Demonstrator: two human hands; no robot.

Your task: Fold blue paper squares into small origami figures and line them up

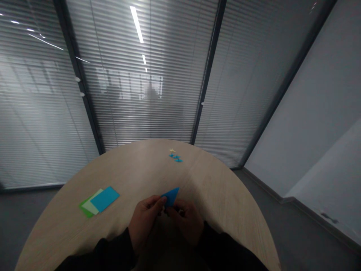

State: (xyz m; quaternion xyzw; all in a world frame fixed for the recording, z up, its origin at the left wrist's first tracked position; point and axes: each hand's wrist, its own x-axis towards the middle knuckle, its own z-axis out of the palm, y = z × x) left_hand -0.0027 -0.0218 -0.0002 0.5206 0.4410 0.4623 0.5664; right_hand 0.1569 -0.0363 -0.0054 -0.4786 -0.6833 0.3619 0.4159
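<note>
A piece of blue folded paper (172,196), pointed at its upper right, is held between my two hands above the near part of the round table. My left hand (145,218) pinches its left side with the thumb on top. On the lower right edge, my right hand (187,220) is closed with thumb and fingers together; its fingertips are partly in shadow. To the left lies a small fan of paper sheets, with a blue sheet (105,198) over a pale green sheet (91,205) and a bright green sheet (87,211).
Toward the far edge of the wooden table (135,165) sit several small folded paper pieces: a yellow one (172,150) and blue ones (178,160). Glass panels with blinds (152,120) stand behind the table. A white wall (310,131) is at the right.
</note>
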